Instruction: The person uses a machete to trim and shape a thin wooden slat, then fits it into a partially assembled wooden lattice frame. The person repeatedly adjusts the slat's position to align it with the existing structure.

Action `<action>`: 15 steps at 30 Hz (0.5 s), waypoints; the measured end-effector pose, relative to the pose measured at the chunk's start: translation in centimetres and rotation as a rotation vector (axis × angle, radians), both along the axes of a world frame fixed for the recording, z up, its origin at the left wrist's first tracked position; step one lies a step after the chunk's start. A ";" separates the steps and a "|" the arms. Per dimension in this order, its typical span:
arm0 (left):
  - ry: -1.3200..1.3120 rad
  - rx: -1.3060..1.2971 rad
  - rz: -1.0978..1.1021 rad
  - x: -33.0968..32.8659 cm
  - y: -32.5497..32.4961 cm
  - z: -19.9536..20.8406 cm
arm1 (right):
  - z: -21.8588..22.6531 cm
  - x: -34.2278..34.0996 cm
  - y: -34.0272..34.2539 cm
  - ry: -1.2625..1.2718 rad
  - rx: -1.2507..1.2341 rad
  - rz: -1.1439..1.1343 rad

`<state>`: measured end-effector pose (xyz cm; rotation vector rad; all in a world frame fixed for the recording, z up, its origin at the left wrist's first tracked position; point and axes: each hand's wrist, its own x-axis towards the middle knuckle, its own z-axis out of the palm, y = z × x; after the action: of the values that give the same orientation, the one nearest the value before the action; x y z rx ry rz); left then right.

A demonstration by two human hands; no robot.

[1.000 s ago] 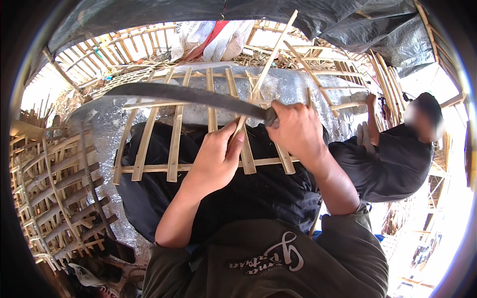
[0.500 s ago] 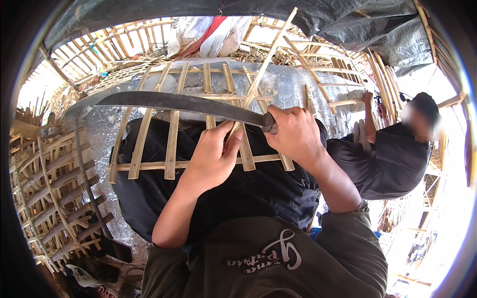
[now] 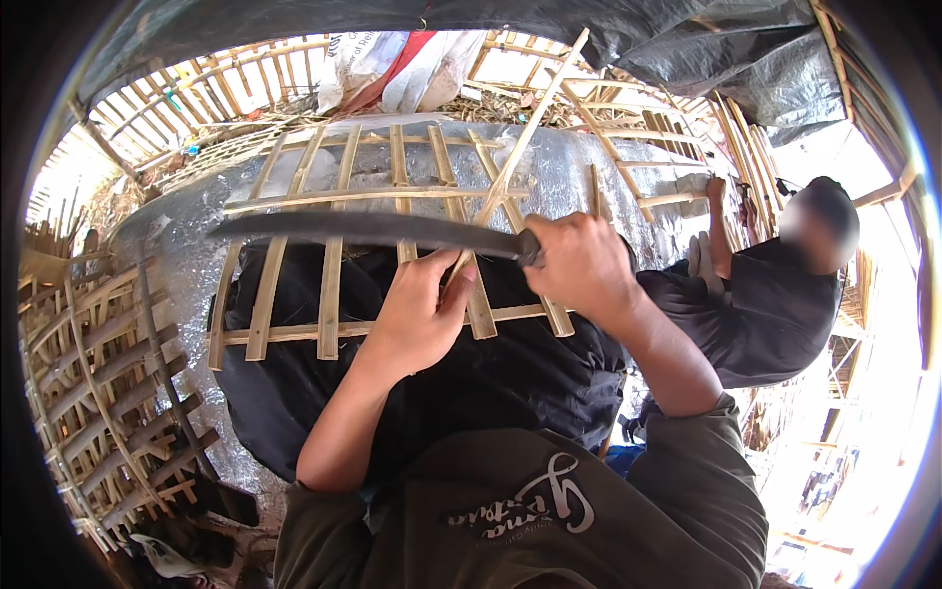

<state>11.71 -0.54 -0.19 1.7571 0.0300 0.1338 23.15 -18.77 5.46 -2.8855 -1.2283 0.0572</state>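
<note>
My right hand (image 3: pixel 586 263) grips the dark handle of a machete (image 3: pixel 368 228), its long curved blade pointing left and slightly blurred. The blade's base end lies just above my left hand (image 3: pixel 422 309), whose thumb and fingers pinch the near end of a long bamboo strip (image 3: pixel 535 123). That strip slants away to the far right. Beneath the blade and my left hand, a bamboo lattice (image 3: pixel 330 294) of several slats and crossbars rests across my black-clad lap (image 3: pixel 471 393). Whether the edge touches the strip, I cannot tell.
A stack of bamboo lattice panels (image 3: pixel 108 393) stands at the left. Silvery sheeting (image 3: pixel 186 270) spreads beneath and beyond the lattice. At the right, another person (image 3: pixel 785 304) in dark clothes sits near bamboo pieces. A white sack (image 3: pixel 422 74) lies at the back, and a dark tarp (image 3: pixel 706 49) hangs overhead.
The machete blade has come down and nearer to me, exposing the lattice's middle crossbar beyond it. My left hand still pinches the strip. The whole view has shifted slightly.
</note>
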 end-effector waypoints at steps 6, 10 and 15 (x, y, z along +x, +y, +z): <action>0.101 -0.133 -0.033 -0.1 0.4 -1.2 | -1.2 0.4 1.0 -0.078 0.020 0.016; -0.020 -0.117 -0.030 0.1 0.4 -1.1 | 0.2 0.9 1.1 -0.145 -0.017 0.012; 0.012 -0.081 -0.008 -0.1 0.6 -0.6 | 0.0 1.7 1.5 -0.153 -0.072 -0.052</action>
<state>11.66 0.05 -0.81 1.6767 0.0363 0.1149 24.83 -17.31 5.43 -3.0327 -1.1948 -0.1242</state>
